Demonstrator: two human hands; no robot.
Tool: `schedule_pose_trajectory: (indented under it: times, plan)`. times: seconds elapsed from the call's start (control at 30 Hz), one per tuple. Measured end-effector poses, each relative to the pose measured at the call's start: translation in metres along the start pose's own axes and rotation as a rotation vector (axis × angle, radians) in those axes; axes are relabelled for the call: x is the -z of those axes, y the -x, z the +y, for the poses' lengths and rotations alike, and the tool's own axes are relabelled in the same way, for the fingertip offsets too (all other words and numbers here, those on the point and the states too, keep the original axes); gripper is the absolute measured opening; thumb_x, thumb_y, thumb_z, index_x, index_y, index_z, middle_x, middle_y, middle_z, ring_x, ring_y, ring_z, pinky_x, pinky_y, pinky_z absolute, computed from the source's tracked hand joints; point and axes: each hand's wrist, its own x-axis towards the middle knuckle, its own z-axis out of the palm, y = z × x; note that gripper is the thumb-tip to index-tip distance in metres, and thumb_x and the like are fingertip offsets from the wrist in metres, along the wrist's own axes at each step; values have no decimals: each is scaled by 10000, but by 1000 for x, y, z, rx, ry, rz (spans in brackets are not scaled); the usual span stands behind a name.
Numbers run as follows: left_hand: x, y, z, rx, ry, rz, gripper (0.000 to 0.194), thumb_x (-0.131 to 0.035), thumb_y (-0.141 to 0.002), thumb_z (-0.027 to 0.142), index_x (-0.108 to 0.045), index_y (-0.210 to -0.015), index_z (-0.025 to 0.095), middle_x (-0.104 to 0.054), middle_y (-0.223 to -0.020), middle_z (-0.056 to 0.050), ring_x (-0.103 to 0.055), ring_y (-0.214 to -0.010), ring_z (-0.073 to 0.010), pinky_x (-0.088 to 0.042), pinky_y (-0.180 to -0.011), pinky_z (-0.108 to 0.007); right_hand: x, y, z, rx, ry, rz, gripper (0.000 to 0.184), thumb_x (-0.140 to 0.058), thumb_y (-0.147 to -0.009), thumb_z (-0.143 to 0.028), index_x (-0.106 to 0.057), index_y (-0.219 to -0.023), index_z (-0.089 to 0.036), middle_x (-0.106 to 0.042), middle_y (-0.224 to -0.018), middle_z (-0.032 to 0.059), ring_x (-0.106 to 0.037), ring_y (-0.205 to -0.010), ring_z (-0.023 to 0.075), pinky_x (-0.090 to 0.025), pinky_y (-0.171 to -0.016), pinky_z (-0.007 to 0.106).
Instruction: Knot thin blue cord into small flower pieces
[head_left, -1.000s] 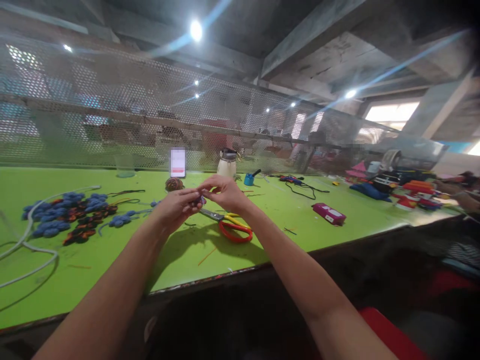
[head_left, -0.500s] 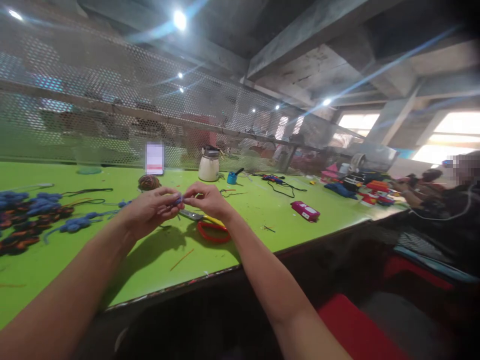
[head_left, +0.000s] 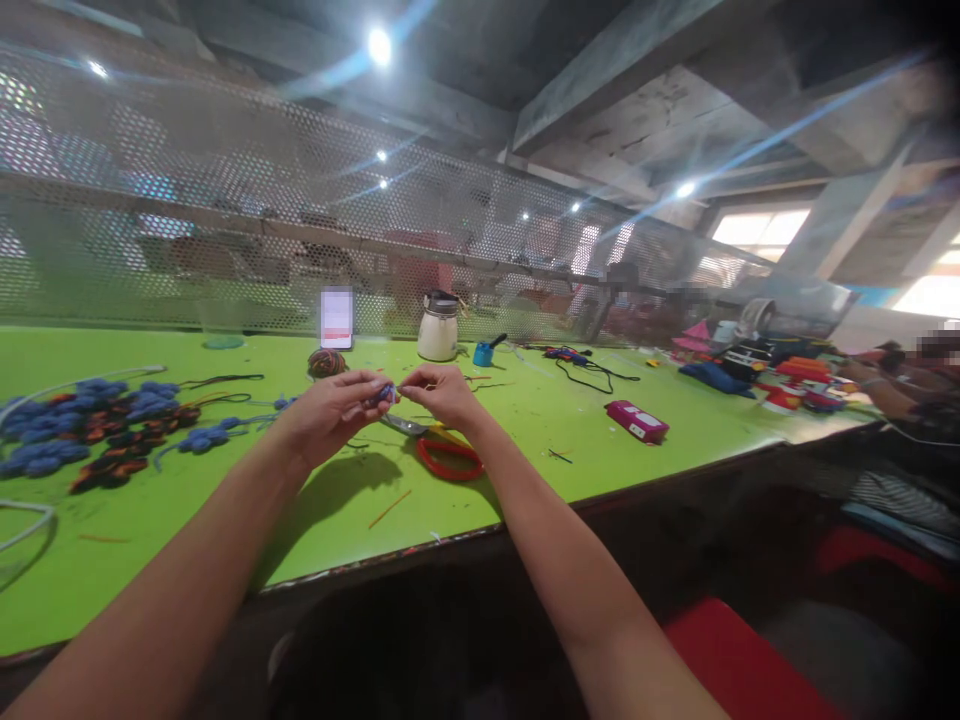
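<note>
A small blue-purple yarn piece (head_left: pixel 385 394) is hovering above the green counter (head_left: pixel 457 515), pinched in the fingers of the left hand (head_left: pixel 330 412). The right hand (head_left: pixel 444 396) is pressing thumb and forefinger together at the piece's edge; whether a strand is caught there is too small to tell. Scissors (head_left: pixel 450 472) are lying under the hands, and a multicoloured yarn ball (head_left: pixel 326 362) is resting beyond the left one. Farther left, blue yarn flowers (head_left: pixel 45 457) are lying clustered, seemingly finished, while the held piece is apparently awaiting completion.
</note>
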Motion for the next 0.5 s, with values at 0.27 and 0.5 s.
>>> schedule_pose_trajectory:
  times: [0.27,0.5]
  plan:
    - [0,1,0,3,-93,-42,151,-679,-674,70,-699,-824,77,-689,-772,-107,-651,-692,-129,-520,-659,-182,-3,0,0,5,62,-14,102,-616,-701,-200,-676,-691,-117,-596,-621,0,-484,-581,90,-377,-581,216]
    - [-1,1,-5,91,-100,-61,162,-672,-658,49,-719,-807,91,-709,-833,-114,-669,-774,-168,-523,-814,-248,-9,2,0,-45,104,-6,56,-621,-692,-142,-668,-705,-115,-589,-637,-8,-490,-593,87,-383,-591,201]
